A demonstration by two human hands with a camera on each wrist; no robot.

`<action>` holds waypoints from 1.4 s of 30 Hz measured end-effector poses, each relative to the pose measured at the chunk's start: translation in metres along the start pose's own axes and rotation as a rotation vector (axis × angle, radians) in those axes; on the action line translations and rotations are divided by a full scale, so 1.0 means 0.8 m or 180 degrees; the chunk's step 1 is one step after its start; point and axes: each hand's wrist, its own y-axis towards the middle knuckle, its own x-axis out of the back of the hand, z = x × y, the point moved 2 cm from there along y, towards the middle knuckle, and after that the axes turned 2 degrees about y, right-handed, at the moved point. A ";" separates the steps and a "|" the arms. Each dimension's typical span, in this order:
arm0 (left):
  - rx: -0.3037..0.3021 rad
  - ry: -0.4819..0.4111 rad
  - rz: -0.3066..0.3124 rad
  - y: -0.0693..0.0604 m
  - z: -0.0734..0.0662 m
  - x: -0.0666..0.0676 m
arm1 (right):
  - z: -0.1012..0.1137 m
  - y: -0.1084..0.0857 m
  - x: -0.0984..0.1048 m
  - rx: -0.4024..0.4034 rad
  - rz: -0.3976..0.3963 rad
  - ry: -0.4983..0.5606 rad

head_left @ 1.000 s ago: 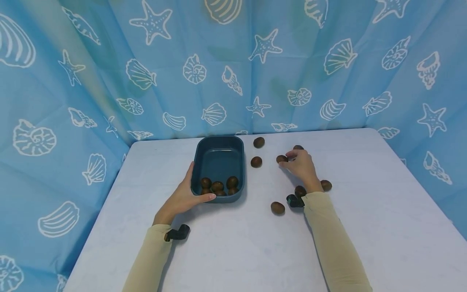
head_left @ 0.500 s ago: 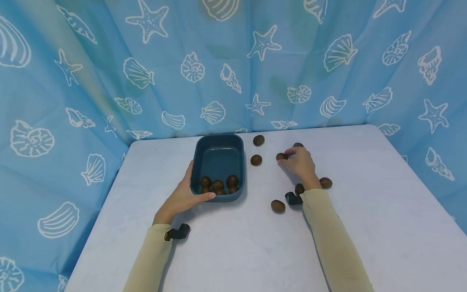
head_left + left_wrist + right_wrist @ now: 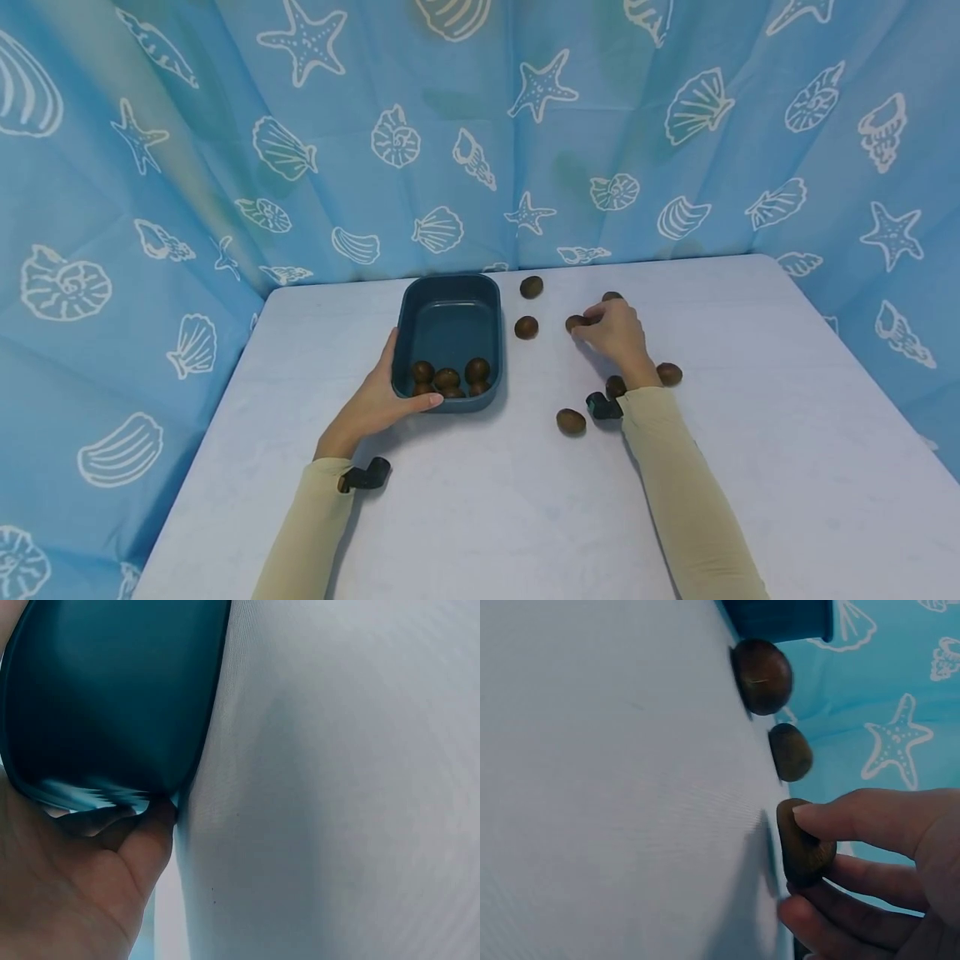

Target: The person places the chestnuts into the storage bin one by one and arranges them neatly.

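Left hand (image 3: 378, 408) grips blue rectangular dish (image 3: 453, 329); right hand (image 3: 618, 337) pinches brown oval fruit (image 3: 804, 859). Fruits inside (image 3: 447, 379): head view only.

Far brown fruit (image 3: 611, 295) partly behind right grip (image 3: 618, 333); tray (image 3: 112, 697) cropped in left wrist view.

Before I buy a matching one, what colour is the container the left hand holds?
Dark teal-blue, inside and out; the container shows best in the head view.
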 end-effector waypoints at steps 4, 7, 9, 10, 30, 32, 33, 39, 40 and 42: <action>0.0044 0.0000 0.0018 -0.002 0.000 -0.001 | 0.004 -0.003 0.005 0.0034 0.0073 0.0064; 0.0047 -0.0018 0.0021 -0.002 0.000 -0.001 | 0.006 -0.003 0.008 0.0061 0.0144 0.0138; 0.0035 0.0000 0.0015 -0.002 0.000 0.000 | 0.007 -0.003 0.009 0.0093 0.0196 0.0199; 0.0016 0.0002 0.0012 -0.002 0.000 0.000 | 0.009 -0.003 0.010 0.0112 0.0216 0.0235; -0.0020 -0.0041 0.0041 -0.001 0.000 0.001 | 0.073 -0.037 0.019 0.0416 0.0564 0.0757; -0.0028 -0.0052 0.0039 -0.001 0.000 0.001 | 0.079 -0.041 0.018 0.0482 0.0564 0.0790; -0.0022 -0.0050 0.0035 -0.001 -0.001 0.001 | 0.082 -0.043 0.018 0.0505 0.0555 0.0810; 0.0004 -0.0045 0.0030 -0.002 -0.005 0.001 | 0.095 -0.050 0.012 0.0659 0.0540 0.0892; -0.0005 -0.0045 0.0031 -0.002 -0.005 0.001 | 0.097 -0.050 0.010 0.0677 0.0550 0.0906; -0.0019 -0.0040 0.0034 -0.002 -0.004 0.001 | 0.102 -0.051 0.006 0.0737 0.0572 0.0935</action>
